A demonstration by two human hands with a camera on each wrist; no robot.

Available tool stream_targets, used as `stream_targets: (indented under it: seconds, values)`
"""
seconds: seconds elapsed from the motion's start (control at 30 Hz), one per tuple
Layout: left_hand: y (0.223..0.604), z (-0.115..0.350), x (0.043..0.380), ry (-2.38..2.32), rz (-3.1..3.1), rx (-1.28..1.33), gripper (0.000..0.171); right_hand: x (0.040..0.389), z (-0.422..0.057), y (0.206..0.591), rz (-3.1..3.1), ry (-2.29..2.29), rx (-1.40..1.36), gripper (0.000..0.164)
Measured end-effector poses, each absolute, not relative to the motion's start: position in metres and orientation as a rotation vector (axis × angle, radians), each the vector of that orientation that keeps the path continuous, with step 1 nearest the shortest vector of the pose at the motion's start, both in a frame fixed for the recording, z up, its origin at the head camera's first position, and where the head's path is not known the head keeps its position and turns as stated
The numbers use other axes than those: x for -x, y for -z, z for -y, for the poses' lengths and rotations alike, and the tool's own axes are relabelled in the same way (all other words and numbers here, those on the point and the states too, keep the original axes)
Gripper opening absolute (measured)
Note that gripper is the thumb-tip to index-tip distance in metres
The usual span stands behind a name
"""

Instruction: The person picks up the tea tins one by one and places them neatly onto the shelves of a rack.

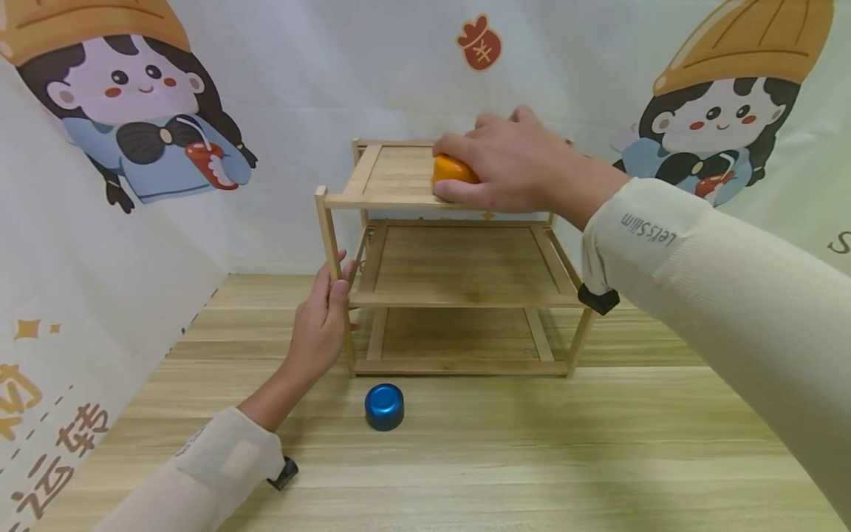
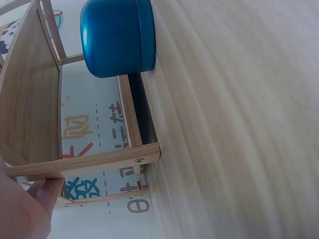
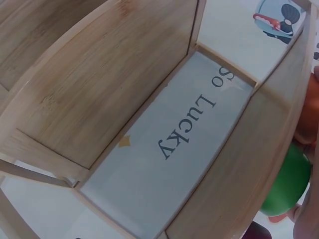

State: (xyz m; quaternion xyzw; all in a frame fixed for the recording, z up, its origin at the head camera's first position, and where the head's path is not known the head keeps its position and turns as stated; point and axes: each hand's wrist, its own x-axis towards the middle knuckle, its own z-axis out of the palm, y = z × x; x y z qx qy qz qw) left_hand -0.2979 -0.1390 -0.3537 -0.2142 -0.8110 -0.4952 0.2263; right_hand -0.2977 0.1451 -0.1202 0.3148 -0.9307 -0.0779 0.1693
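Observation:
My left hand [image 1: 320, 321] grips the left front post of a three-tier wooden shelf [image 1: 465, 299]; in the left wrist view its thumb side shows by the post. Over the top tier, my right hand [image 1: 521, 162] has thumb and fingers around an orange cup [image 1: 452, 174], partly covered by the hand. The right wrist view shows a rounded green object [image 3: 288, 184] close to the fingers, with a dark red one [image 3: 256, 231] at the lower edge. Upside down on the table, a shiny blue metal cup [image 1: 384, 407] stands in front of the shelf's left front leg.
The shelf's middle tier [image 1: 465, 258] and bottom tier [image 1: 459, 336] lie below the right arm. A pale wood-grain table [image 1: 505, 458] carries the shelf. Behind and to the left hangs a white printed backdrop [image 1: 372, 66] with cartoon figures and lettering.

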Motion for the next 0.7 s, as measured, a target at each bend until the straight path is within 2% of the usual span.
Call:
stream_targets:
  seconds: [0.7]
  values:
    - [0.3538, 0.1390, 0.2989, 1.351, 2.245, 0.593, 0.049, 0.3011, -0.1450, 0.1255, 2.658, 0.195, -0.847, 0.059]
